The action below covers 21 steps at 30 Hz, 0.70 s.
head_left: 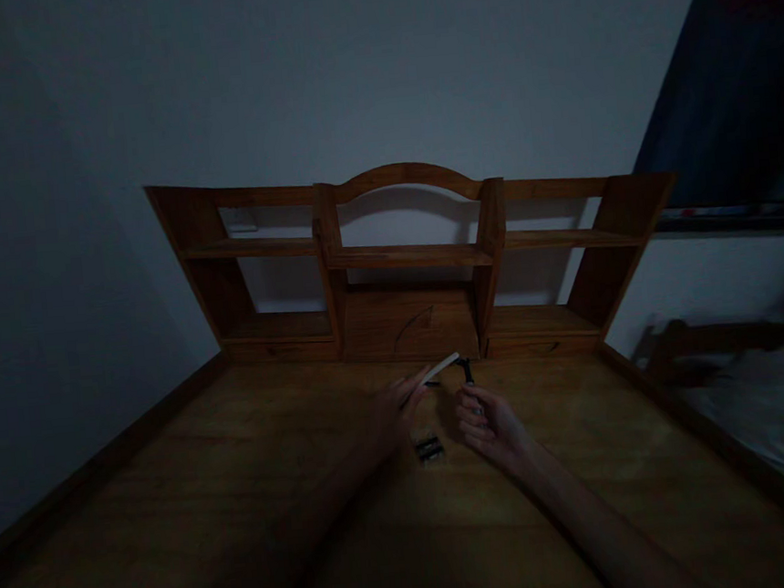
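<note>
My left hand [396, 405] is closed on a thin, pale, flat object [441, 367] that slants up to the right; its kind I cannot make out. Wrapped round the handle of a small dark tool with a crosswise head [467, 370] are the fingers of my right hand [484, 423]. The far tip of the pale object is close to the tool's head; whether they touch I cannot tell. Below and between the hands, a pair of small dark pieces [429, 449], perhaps batteries, lies on the wooden desktop [244, 490]. A short dark item [433, 383] shows behind the left fingertips.
A wooden shelf unit [411, 257] with open compartments stands at the back against a pale wall [373, 76]. Raised wooden edges run along both sides of the desktop. To the right are a dark curtained window [745, 98] and pale bedding [772, 398]. The light is dim.
</note>
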Motion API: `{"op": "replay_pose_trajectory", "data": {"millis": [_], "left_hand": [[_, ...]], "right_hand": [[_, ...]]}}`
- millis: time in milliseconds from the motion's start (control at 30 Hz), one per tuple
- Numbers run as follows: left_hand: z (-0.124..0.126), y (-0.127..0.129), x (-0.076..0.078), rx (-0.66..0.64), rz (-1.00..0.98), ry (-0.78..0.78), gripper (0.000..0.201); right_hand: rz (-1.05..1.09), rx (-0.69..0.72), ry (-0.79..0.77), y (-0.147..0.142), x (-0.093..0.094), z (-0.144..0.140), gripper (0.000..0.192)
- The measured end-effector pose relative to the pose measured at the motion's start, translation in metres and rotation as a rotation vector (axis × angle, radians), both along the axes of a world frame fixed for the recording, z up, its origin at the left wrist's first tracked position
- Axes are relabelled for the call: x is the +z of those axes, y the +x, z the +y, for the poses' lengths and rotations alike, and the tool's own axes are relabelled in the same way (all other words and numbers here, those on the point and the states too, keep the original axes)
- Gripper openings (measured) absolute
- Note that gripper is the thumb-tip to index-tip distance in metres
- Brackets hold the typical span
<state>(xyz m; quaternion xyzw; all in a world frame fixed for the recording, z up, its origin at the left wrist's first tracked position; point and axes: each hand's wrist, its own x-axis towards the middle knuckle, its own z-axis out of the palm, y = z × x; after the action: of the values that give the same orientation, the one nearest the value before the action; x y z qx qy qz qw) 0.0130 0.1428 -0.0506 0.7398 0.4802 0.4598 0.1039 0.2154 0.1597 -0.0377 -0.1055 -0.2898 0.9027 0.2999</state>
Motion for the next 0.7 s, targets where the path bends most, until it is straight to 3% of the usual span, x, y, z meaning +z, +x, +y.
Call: {"op": "replay_pose_trajectory", "data": {"millis": [200,400,700], "left_hand": [[0.0018,-0.0001,-0.001,0.012,0.013,0.016,0.039],[-0.0019,0.0015,0.0019,0.021,0.156,0.035,0.041],[-0.0038,-0.001,0.0032,0.137,0.179,0.047,0.039]], "right_hand": [[0.009,-0.001,0.011,0.0003,0.001,-0.0002,0.036],[0.041,0.008,-0.005,-0.0006,0.0026,-0.0007,0.036],[0.131,0.076,-0.169,0.0086,0.0012,0.0031,0.039]]}}
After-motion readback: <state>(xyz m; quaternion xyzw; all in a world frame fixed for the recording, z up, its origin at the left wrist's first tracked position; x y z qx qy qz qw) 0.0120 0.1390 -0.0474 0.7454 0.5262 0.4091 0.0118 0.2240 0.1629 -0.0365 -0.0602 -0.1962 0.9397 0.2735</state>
